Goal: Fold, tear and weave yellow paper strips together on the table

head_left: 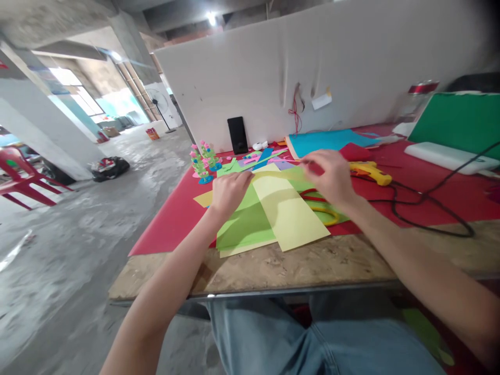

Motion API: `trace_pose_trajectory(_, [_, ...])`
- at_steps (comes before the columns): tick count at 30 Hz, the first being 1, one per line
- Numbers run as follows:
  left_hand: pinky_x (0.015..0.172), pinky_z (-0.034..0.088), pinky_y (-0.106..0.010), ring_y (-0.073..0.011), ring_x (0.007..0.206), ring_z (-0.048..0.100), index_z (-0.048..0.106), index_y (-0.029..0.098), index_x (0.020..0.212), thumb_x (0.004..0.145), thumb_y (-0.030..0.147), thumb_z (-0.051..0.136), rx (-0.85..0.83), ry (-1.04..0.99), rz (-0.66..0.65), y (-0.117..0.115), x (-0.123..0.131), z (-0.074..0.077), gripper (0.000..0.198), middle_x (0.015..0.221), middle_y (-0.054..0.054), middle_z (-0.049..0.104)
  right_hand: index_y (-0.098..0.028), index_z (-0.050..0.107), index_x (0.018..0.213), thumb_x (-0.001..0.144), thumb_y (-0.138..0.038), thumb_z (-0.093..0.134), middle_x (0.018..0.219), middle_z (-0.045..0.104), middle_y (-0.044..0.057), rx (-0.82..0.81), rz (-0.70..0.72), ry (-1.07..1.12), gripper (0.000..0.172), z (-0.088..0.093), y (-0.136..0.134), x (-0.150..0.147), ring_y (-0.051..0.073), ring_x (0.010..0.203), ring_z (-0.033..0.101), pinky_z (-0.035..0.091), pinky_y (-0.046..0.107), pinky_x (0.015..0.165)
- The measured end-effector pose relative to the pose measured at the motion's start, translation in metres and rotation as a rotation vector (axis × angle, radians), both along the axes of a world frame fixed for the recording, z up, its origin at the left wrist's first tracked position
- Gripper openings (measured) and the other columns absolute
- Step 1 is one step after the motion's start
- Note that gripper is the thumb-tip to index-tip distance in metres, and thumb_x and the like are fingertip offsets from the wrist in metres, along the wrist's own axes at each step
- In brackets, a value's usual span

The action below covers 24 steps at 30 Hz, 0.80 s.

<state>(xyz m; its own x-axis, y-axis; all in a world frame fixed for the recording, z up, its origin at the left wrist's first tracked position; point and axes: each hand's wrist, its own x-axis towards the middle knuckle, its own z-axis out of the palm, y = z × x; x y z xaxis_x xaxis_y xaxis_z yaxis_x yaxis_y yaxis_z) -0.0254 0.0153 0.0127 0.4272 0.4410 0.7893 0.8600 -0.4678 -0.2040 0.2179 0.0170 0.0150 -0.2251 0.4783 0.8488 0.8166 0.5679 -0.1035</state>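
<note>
My left hand (228,191) is closed in a pinch on the left end of a thin yellow paper strip (273,176). My right hand (328,174) pinches the strip's right end, blurred by motion. The strip stretches between them just above a pale yellow paper sheet (289,213). This sheet lies on a green sheet (244,226) on the red table cover (172,219). Scissors with red and yellow handles (326,208) lie under my right wrist.
A yellow glue gun (371,172) with a black cord (429,219) lies to the right. Paper flower models (203,161), coloured scraps, a blue sheet (328,141) and a black phone (238,135) stand at the back by a white board (312,67). A green board (461,120) stands at far right.
</note>
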Motion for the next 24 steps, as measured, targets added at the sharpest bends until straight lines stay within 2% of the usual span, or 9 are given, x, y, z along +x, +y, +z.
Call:
trace_pose_trajectory(3, [0.049, 0.031, -0.022, -0.0112, 0.055, 0.057, 0.061, 0.018, 0.078, 0.086, 0.028, 0.04, -0.025, 0.074, -0.084, -0.01, 0.015, -0.006, 0.025, 0.063, -0.001, 0.064, -0.018, 0.058, 0.081, 0.079, -0.024, 0.05, 0.085, 0.062, 0.001, 0.012, 0.134, -0.078, 0.01, -0.005, -0.02, -0.035, 0.015, 0.083, 0.053, 0.037, 0.028, 0.08])
trace_pose_trajectory(6, [0.052, 0.033, -0.021, -0.0101, 0.059, 0.058, 0.06, 0.017, 0.08, 0.086, 0.027, 0.039, -0.048, 0.129, -0.159, -0.018, 0.026, -0.009, 0.024, 0.064, 0.0, 0.064, -0.017, 0.058, 0.08, 0.081, -0.021, 0.048, 0.082, 0.062, 0.002, 0.029, 0.175, -0.101, 0.011, -0.01, -0.027, -0.046, 0.015, 0.079, 0.053, 0.038, 0.028, 0.077])
trace_pose_trajectory(17, [0.051, 0.033, -0.022, -0.0101, 0.059, 0.056, 0.058, 0.015, 0.081, 0.086, 0.021, 0.04, -0.07, 0.212, -0.221, -0.027, 0.032, -0.008, 0.02, 0.063, 0.0, 0.061, -0.017, 0.06, 0.072, 0.078, -0.02, 0.049, 0.071, 0.056, 0.001, 0.086, 0.181, -0.223, 0.013, -0.007, -0.024, -0.038, 0.016, 0.075, 0.046, 0.034, 0.033, 0.076])
trace_pose_trajectory(21, [0.052, 0.033, -0.021, -0.0106, 0.061, 0.057, 0.058, 0.017, 0.084, 0.085, 0.019, 0.041, -0.064, 0.194, -0.186, -0.022, 0.026, -0.006, 0.017, 0.065, 0.0, 0.063, -0.016, 0.058, 0.071, 0.077, -0.019, 0.049, 0.073, 0.055, 0.002, 0.085, 0.143, -0.241, 0.012, -0.004, -0.016, -0.031, 0.017, 0.078, 0.046, 0.032, 0.034, 0.079])
trace_pose_trajectory(24, [0.053, 0.034, -0.022, -0.0123, 0.06, 0.057, 0.059, 0.017, 0.084, 0.085, 0.023, 0.041, -0.039, 0.12, -0.116, -0.011, 0.012, -0.001, 0.02, 0.065, -0.002, 0.063, -0.015, 0.058, 0.071, 0.077, -0.018, 0.047, 0.075, 0.055, 0.004, 0.073, 0.044, -0.205, 0.012, -0.002, -0.001, -0.011, 0.02, 0.08, 0.047, 0.031, 0.037, 0.078])
